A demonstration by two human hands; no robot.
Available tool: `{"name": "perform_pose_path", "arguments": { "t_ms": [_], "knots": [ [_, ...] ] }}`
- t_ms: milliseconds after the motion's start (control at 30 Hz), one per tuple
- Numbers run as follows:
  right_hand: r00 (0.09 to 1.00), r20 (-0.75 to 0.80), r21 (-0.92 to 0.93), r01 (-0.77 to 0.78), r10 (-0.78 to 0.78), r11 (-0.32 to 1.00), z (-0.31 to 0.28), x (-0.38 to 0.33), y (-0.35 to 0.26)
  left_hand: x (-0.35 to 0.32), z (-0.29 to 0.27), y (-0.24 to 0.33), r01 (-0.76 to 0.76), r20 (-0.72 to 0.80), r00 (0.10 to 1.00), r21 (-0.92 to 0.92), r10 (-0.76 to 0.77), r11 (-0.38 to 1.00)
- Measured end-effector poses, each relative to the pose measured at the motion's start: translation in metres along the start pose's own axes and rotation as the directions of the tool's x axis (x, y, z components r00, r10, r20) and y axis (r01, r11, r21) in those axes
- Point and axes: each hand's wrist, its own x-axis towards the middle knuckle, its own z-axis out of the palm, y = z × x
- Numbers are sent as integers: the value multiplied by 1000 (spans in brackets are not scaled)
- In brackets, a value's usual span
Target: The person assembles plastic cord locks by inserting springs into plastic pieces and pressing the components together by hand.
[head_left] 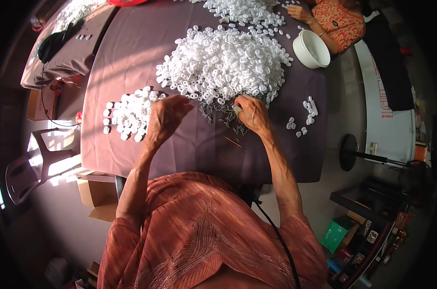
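A big heap of small white plastic parts [225, 62] lies on the purple-covered table [132, 43]. My left hand [166, 114] hovers with curled fingers between that heap and a smaller pile of white parts [129, 114] to its left; whether it holds anything is hidden. My right hand [251, 113] rests at the heap's near edge, fingers pinched on a small pale piece, right over a scatter of small dark metal pins [223, 115].
A few white parts [302, 120] lie to my right. Another person's arm [314, 26] in an orange patterned sleeve reaches by a white bowl [312, 48] at the far right. A thin stick [233, 141] lies near me. A plastic chair [28, 166] stands left.
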Motion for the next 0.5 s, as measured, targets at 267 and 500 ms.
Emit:
{"name": "perform_pose_path", "arguments": {
  "t_ms": [267, 500],
  "knots": [
    [987, 102, 540, -162, 127, 826, -40, -2, -24, 20, 51, 30, 91, 335, 942, -330, 26, 940],
    [994, 4, 709, -80, 110, 700, -44, 11, -27, 27, 47, 36, 327, 387, 919, -650, -71, 686]
  ]
}}
